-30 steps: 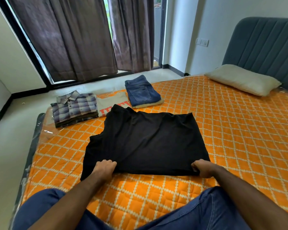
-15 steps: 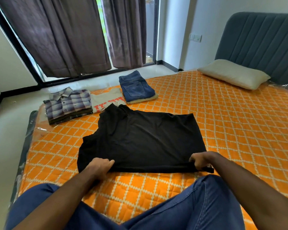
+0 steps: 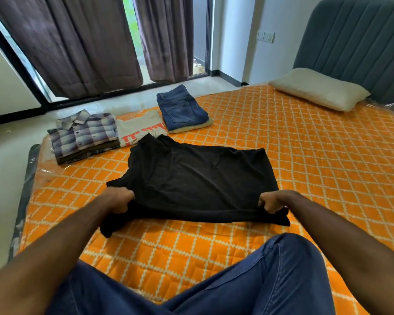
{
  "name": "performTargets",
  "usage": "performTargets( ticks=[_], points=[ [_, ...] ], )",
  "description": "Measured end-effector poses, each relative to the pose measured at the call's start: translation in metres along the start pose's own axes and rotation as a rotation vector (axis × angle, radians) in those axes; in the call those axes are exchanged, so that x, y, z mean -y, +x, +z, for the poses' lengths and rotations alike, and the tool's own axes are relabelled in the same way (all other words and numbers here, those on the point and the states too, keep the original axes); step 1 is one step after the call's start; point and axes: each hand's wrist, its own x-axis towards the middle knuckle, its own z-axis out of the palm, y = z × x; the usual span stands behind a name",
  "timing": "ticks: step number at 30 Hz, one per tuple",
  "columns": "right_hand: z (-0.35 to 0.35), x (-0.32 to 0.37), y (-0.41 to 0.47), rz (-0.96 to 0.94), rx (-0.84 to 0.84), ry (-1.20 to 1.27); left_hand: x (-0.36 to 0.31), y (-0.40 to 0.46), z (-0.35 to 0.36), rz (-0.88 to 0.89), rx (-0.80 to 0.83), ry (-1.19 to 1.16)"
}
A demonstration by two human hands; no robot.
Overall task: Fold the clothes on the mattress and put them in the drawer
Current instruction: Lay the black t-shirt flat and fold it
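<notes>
A black shirt (image 3: 198, 176) lies spread on the orange quilted mattress (image 3: 305, 167) in front of me. My left hand (image 3: 117, 198) grips its near left edge and my right hand (image 3: 272, 201) grips its near right edge. Both hands hold that near edge lifted a little off the mattress, and a loose corner hangs below my left hand. At the far side lie a folded plaid shirt (image 3: 84, 133) on a stack, a folded grey tee with red print (image 3: 139, 130), and folded blue jeans (image 3: 181, 108) on a beige garment. No drawer is in view.
A beige pillow (image 3: 319, 92) lies at the far right against a grey padded headboard (image 3: 355, 42). Dark curtains (image 3: 77, 42) hang over a glass door beyond the bed. My legs in blue jeans (image 3: 248, 283) rest on the mattress's near side.
Both hands have closed on the black shirt's near edge and raised it off the mattress, bunching it slightly. The view has shifted a little closer.
</notes>
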Motion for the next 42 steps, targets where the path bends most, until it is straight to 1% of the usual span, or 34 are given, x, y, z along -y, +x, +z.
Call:
performTargets(
  ticks=[3, 5, 9, 12, 13, 14, 16, 17, 19, 21, 23, 25, 27, 30, 32, 34, 35, 37, 40, 42],
  points=[
    [-0.020, -0.016, 0.011, -0.045, -0.023, 0.024, 0.012, 0.020, -0.048, -0.011, 0.010, 0.067],
    [-0.034, -0.029, 0.022, -0.057, -0.069, 0.043, 0.017, 0.035, -0.076, -0.019, -0.051, 0.131],
    [-0.056, -0.044, 0.050, -0.025, -0.228, 0.114, 0.013, 0.080, -0.100, -0.031, -0.310, 0.284],
    [-0.049, -0.048, 0.076, 0.010, -0.325, 0.183, 0.002, 0.109, -0.086, -0.082, -0.544, 0.324],
    [-0.042, -0.049, 0.085, 0.020, -0.332, 0.209, -0.004, 0.117, -0.076, -0.044, -0.608, 0.331],
    [-0.037, -0.050, 0.093, 0.029, -0.334, 0.225, -0.012, 0.122, -0.064, 0.030, -0.641, 0.328],
    [-0.027, -0.052, 0.106, 0.062, -0.339, 0.236, -0.028, 0.135, -0.031, 0.191, -0.636, 0.318],
    [-0.026, -0.052, 0.108, 0.084, -0.342, 0.235, -0.034, 0.136, -0.016, 0.228, -0.602, 0.322],
    [-0.028, -0.049, 0.106, 0.128, -0.345, 0.190, -0.041, 0.138, 0.006, 0.216, -0.516, 0.340],
    [-0.029, -0.045, 0.104, 0.133, -0.434, 0.065, -0.042, 0.132, 0.021, 0.139, -0.417, 0.312],
    [-0.025, -0.031, 0.104, 0.052, -0.562, -0.011, -0.036, 0.122, 0.031, 0.064, -0.428, 0.209],
    [-0.019, -0.008, 0.107, -0.073, -0.599, 0.016, -0.025, 0.111, 0.040, 0.016, -0.485, 0.100],
    [-0.015, 0.020, 0.113, -0.147, -0.605, 0.051, -0.013, 0.103, 0.046, -0.017, -0.536, -0.016],
    [-0.023, 0.073, 0.126, -0.198, -0.610, 0.116, 0.013, 0.084, 0.056, -0.140, -0.543, -0.217],
    [-0.033, 0.107, 0.132, -0.235, -0.563, 0.145, 0.026, 0.074, 0.059, -0.218, -0.498, -0.364],
    [-0.045, 0.148, 0.139, -0.288, -0.521, 0.186, 0.040, 0.069, 0.068, -0.259, -0.438, -0.523],
    [-0.053, 0.174, 0.143, -0.316, -0.513, 0.218, 0.050, 0.067, 0.077, -0.249, -0.420, -0.650],
    [-0.067, 0.215, 0.153, -0.353, -0.520, 0.282, 0.062, 0.067, 0.090, -0.170, -0.373, -0.850],
    [-0.090, 0.269, 0.165, -0.408, -0.515, 0.420, 0.070, 0.072, 0.094, -0.087, -0.357, -0.915],
    [-0.106, 0.298, 0.173, -0.413, -0.474, 0.534, 0.073, 0.078, 0.088, -0.026, -0.329, -1.032]
  ],
)
